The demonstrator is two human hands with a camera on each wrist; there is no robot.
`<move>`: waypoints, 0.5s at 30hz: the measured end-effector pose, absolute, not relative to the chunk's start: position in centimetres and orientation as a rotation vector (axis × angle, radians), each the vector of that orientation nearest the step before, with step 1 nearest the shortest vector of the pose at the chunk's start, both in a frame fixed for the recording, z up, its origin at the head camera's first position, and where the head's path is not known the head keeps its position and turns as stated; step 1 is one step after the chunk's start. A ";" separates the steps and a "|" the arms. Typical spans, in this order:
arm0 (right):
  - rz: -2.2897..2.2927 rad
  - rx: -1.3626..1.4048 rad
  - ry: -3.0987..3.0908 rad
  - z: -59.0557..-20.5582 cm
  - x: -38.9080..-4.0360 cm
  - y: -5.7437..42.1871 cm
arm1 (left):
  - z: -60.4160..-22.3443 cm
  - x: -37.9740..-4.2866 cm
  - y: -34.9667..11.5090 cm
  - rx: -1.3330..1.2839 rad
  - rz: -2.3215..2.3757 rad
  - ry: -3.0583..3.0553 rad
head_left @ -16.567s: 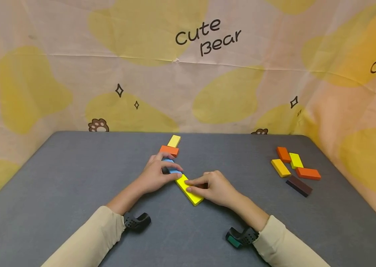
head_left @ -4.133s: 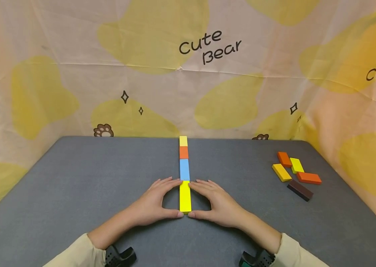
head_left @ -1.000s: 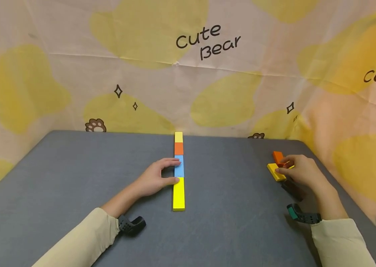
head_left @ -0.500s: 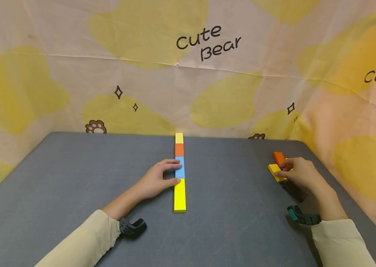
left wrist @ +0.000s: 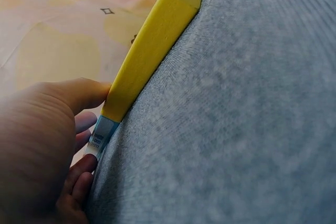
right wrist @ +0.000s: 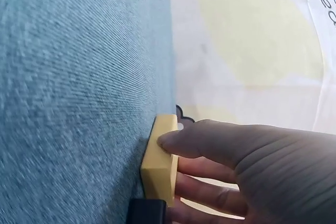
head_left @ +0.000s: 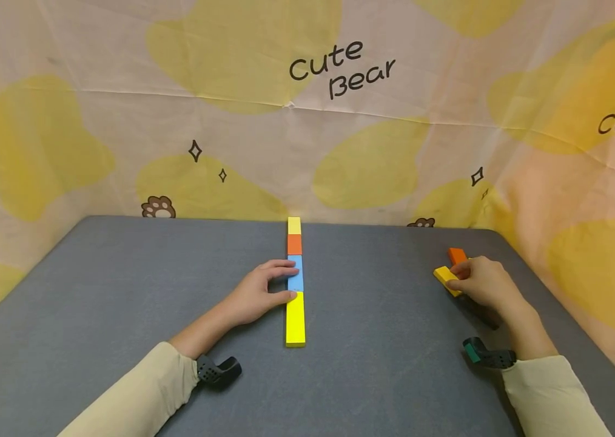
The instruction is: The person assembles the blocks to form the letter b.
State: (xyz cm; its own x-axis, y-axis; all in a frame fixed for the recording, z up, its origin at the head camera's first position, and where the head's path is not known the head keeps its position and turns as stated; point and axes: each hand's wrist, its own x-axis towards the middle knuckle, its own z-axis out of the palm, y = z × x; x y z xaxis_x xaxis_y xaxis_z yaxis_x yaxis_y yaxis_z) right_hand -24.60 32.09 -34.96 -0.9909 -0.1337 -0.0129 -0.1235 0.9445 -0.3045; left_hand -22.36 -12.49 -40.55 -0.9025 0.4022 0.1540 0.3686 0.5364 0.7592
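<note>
A straight row of blocks runs up the middle of the table: a long bright yellow block (head_left: 295,325) nearest, then a blue block (head_left: 299,282), an orange block (head_left: 294,244) and a pale yellow block (head_left: 293,225). My left hand (head_left: 257,293) rests along the row's left side, thumb on the bright yellow block near its joint with the blue, relaxed fingers over the blue one. At the right, my right hand (head_left: 486,284) pinches a golden yellow block (right wrist: 160,153) between thumb and fingers, low over the table.
An orange block (head_left: 457,255) lies just behind my right fingertips. Partly hidden under that hand is a dark brown block (head_left: 483,313). The grey table (head_left: 373,364) ends at a patterned cloth backdrop (head_left: 264,158).
Earlier the row was crooked; both hands then flanked it, now straight. My right hand has since gone to the blocks at right and just shifted the golden yellow block slightly left.
</note>
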 end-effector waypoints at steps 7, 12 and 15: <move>-0.475 -0.263 3.101 -35.5 -24.8 30.9 | -40.5 -22.4 -12.5 0.678 1.323 2.716; -0.506 -0.343 3.114 -35.6 -24.8 29.6 | -40.4 -22.4 -12.5 0.678 1.323 2.716; -0.525 -0.388 3.120 -35.8 -24.7 28.7 | -40.4 -22.3 -12.4 0.668 1.321 2.717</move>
State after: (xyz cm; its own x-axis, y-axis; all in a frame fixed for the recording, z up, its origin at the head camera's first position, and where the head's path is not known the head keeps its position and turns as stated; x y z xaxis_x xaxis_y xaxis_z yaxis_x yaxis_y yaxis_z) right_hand -24.66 28.66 -35.77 -0.9693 -0.2306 0.0853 -0.2458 0.9162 -0.3163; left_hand -22.32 -12.42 -40.39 -0.9057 0.3991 0.1427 0.3587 0.5423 0.7598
